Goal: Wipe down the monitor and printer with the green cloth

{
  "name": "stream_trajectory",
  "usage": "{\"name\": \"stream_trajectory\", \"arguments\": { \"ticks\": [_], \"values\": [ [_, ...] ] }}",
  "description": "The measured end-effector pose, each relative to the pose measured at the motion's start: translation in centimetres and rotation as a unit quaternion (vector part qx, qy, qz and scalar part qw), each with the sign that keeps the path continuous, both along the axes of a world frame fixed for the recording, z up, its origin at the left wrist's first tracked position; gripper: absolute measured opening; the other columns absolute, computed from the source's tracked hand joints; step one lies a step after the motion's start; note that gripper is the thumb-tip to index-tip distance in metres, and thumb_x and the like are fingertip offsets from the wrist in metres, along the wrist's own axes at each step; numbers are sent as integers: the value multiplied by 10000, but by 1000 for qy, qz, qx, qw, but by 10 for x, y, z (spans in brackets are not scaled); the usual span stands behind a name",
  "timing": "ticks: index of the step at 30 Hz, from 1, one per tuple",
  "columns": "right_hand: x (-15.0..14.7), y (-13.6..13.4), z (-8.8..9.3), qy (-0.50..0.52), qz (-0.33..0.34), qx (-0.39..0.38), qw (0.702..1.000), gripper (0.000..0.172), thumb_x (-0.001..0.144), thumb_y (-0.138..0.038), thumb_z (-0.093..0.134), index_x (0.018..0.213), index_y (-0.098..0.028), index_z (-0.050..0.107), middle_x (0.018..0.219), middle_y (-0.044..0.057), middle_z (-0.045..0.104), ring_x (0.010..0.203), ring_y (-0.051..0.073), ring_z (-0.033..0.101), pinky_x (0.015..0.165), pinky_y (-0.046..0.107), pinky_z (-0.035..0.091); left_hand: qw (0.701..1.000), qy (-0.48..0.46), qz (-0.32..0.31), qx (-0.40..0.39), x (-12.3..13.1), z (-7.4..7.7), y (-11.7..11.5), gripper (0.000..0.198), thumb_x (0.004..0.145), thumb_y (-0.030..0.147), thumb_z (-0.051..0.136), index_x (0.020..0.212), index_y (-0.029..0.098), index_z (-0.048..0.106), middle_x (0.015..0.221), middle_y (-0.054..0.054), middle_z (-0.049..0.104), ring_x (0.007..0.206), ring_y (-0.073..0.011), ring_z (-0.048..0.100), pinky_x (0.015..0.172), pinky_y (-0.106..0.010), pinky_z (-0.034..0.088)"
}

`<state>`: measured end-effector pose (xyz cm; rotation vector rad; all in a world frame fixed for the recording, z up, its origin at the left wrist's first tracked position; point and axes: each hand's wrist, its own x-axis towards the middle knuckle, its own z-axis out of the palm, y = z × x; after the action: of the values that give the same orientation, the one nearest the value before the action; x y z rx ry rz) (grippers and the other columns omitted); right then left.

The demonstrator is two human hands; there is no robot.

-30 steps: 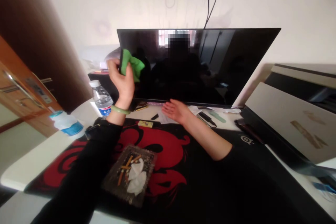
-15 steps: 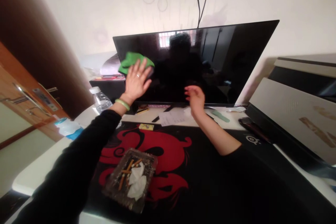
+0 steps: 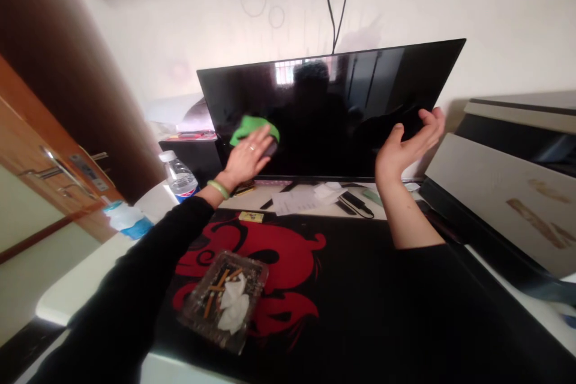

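My left hand (image 3: 246, 157) lies on a green cloth (image 3: 252, 127), pressing it against the lower left of a black monitor screen (image 3: 315, 126). The cloth is slightly blurred, and part of it is hidden under my fingers. At the monitor's lower right corner, my right hand (image 3: 407, 144) is raised with its fingers apart and nothing in it. Whether its fingertips touch the monitor's edge, I cannot tell.
A glass ashtray (image 3: 202, 306) with cigarette butts and crumpled tissue sits on the black and red desk mat (image 3: 292, 258). Two bottles stand left: a clear one (image 3: 180, 177) and a blue-labelled one (image 3: 128, 220). A computer case (image 3: 504, 192) is at right.
My left hand has moved the green cloth down and to the right across the screen. My right hand has gone right and up to the monitor's right edge, its fingers spreading.
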<state>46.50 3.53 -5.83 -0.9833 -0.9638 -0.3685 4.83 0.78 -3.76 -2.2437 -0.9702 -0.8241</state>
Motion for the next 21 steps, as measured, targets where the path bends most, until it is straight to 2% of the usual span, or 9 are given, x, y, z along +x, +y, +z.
{"name": "stream_trajectory", "arguments": {
  "ticks": [2,5,6,8,11,13,15,18,21],
  "values": [
    [4,4,-1,5,-22,-28,999,613,886,-303,509,1496,-259,466,1729,164,381,1677,365,320,1359,713,213,997,-61,10,46,-5,29,9,769,1093,628,408,1715,177,382,1853,-143,214,1746,-349,143,1420,-628,215],
    [-4,4,-3,-16,-33,-76,996,718,894,-343,522,1581,-159,424,1782,226,306,1709,379,247,1381,683,191,987,-113,-2,110,11,62,22,781,1104,623,407,1748,197,289,1877,-118,121,1758,-283,-26,1447,-571,104],
    [-8,3,-4,-29,-35,-88,995,739,904,-360,523,1604,-150,409,1799,225,281,1720,383,215,1382,681,188,988,-108,-11,114,22,64,24,783,1101,628,418,1742,192,304,1875,-127,139,1759,-287,-21,1446,-564,105],
    [-15,-1,-5,-51,-39,-102,993,763,928,-401,525,1636,-156,384,1821,215,245,1734,389,161,1378,687,189,994,-58,-34,86,47,53,22,773,1095,632,435,1709,165,376,1857,-163,206,1757,-330,49,1432,-588,141],
    [-16,-3,-6,-57,-44,-103,992,745,953,-433,522,1640,-180,387,1820,210,245,1732,395,162,1366,705,194,993,103,-62,-12,71,24,9,666,1111,574,424,1636,173,511,1818,-155,326,1697,-374,312,1368,-599,313],
    [-14,-2,-7,-55,-41,-89,994,717,963,-441,526,1622,-185,411,1804,220,261,1722,401,191,1359,713,191,981,178,-46,-66,71,15,1,586,1128,490,390,1619,213,551,1807,-113,359,1600,-364,487,1305,-579,415],
    [-13,-1,-8,-55,-36,-65,996,697,977,-467,531,1606,-184,428,1787,234,277,1709,408,219,1348,729,194,984,163,-9,-68,61,24,-2,572,1120,474,402,1617,243,564,1811,-85,352,1589,-378,496,1307,-600,403],
    [-16,-2,-6,-58,-37,-33,997,687,1006,-532,513,1600,-197,431,1769,249,297,1688,417,264,1323,756,223,999,12,31,10,44,58,5,666,1078,607,470,1636,250,538,1836,-81,295,1724,-402,220,1394,-662,201],
    [-23,-9,-1,-72,-39,-15,997,665,1035,-563,458,1600,-213,429,1755,249,319,1674,410,304,1312,752,258,987,-126,53,83,51,79,15,819,1083,737,341,1691,196,435,1866,-102,191,1756,-348,-7,1426,-625,69]
  ]
}}
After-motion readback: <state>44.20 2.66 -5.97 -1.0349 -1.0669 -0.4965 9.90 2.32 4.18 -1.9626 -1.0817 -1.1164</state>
